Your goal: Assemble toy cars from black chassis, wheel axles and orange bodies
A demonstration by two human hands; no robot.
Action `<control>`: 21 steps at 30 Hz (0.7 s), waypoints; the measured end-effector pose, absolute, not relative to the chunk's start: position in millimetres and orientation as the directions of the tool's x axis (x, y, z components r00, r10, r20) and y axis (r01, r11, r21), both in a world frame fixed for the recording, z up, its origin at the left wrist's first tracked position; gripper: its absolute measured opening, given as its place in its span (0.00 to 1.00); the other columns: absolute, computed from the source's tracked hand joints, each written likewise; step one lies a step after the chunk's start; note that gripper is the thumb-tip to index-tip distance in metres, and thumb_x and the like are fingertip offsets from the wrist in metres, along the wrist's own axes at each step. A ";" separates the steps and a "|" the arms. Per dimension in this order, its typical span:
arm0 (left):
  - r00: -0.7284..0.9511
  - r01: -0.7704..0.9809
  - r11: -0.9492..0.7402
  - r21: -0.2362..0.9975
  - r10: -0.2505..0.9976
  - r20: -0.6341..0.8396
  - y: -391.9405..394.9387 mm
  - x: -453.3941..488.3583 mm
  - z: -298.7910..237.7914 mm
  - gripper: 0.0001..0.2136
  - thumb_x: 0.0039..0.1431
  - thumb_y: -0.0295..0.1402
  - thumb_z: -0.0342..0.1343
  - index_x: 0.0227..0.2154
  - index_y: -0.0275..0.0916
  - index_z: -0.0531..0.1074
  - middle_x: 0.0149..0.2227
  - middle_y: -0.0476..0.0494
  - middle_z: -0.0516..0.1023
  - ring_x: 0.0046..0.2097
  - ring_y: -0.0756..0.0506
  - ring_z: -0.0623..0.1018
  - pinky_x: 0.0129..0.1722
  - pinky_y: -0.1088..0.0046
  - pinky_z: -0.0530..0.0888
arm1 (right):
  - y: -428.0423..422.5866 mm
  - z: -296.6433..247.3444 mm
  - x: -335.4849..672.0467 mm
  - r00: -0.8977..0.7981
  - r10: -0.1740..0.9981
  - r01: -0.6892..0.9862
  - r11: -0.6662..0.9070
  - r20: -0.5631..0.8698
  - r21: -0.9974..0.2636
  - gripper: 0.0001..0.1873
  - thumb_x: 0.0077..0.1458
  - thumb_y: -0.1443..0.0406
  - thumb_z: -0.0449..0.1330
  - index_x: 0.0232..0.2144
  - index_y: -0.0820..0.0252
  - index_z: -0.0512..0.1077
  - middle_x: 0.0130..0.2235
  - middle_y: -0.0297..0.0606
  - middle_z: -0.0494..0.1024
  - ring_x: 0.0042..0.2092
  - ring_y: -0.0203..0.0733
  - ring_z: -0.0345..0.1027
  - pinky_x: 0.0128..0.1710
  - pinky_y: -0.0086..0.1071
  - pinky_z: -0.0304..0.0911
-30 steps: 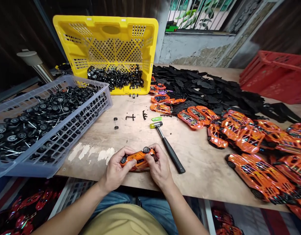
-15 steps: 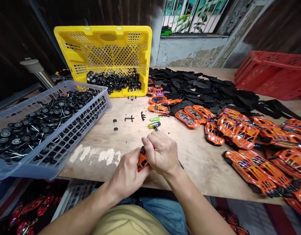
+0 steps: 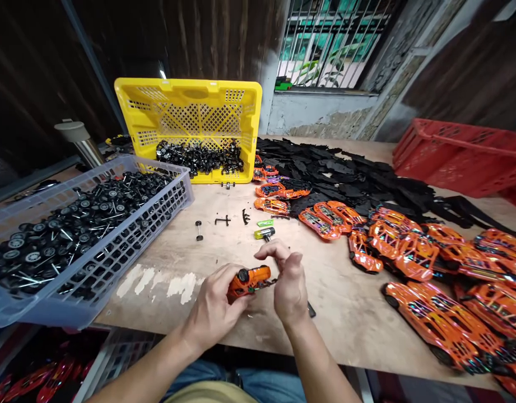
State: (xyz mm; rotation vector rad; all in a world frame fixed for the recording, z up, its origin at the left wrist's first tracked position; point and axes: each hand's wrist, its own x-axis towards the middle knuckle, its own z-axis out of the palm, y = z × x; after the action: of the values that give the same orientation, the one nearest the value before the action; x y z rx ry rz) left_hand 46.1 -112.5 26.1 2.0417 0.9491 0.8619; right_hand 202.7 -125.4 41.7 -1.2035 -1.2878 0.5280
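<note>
- Translucent crate (image 3: 127, 246), heaped with black wheels on axles.
- Left hand (image 3: 211, 302), gripping one end of an orange toy car (image 3: 258, 276) (a wheel shows), over the wooden table (image 3: 157, 305).
- Hammer (image 3: 264, 233), partly hidden by the right hand (image 3: 290, 285), which is open, fingers curved, just beside the car.
- More orange cars (image 3: 446, 313), piled.

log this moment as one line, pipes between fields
left hand: holding orange toy car | right hand: open, beside car | hammer: on table, partly hidden behind right hand
</note>
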 end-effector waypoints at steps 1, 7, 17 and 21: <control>0.510 0.325 -0.488 0.810 0.812 0.284 -113.5 46.8 25.6 0.13 0.54 0.24 0.57 0.42 0.41 0.69 0.40 0.44 0.77 0.43 0.42 0.76 0.42 0.69 0.71 | -126.3 41.1 198.9 0.249 0.848 0.341 0.375 0.468 -0.862 0.34 0.64 0.45 0.33 0.26 0.56 0.69 0.29 0.37 0.70 0.35 0.42 0.66 0.36 0.37 0.60; 0.520 0.327 -0.521 0.789 0.796 0.310 -114.9 47.2 23.7 0.13 0.52 0.24 0.58 0.41 0.40 0.69 0.39 0.43 0.76 0.43 0.42 0.76 0.44 0.67 0.72 | -124.9 34.2 185.5 0.270 0.795 0.385 0.428 0.543 -0.818 0.33 0.65 0.46 0.37 0.18 0.56 0.63 0.22 0.34 0.63 0.27 0.39 0.59 0.31 0.36 0.54; 0.466 0.215 -0.523 0.824 0.797 0.384 -108.5 35.8 14.5 0.13 0.52 0.27 0.63 0.42 0.40 0.71 0.40 0.44 0.77 0.42 0.44 0.76 0.42 0.70 0.72 | -119.0 22.1 197.8 0.437 0.890 -0.375 0.314 0.133 -0.872 0.35 0.63 0.43 0.37 0.24 0.58 0.72 0.29 0.36 0.69 0.33 0.39 0.63 0.35 0.33 0.58; 0.486 0.203 -0.525 0.827 0.787 0.380 -109.5 40.2 8.9 0.16 0.52 0.24 0.61 0.45 0.40 0.69 0.44 0.42 0.76 0.47 0.43 0.75 0.48 0.67 0.71 | -122.5 22.3 185.0 0.435 0.875 -0.212 0.329 0.213 -0.920 0.36 0.64 0.44 0.37 0.20 0.58 0.69 0.24 0.34 0.66 0.29 0.38 0.59 0.31 0.33 0.54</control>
State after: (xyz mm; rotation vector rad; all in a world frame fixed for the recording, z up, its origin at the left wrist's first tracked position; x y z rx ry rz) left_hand 40.2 -109.5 8.9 1.9981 0.8154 1.0131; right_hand 185.0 -122.5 22.3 -0.9727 -0.8297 0.8294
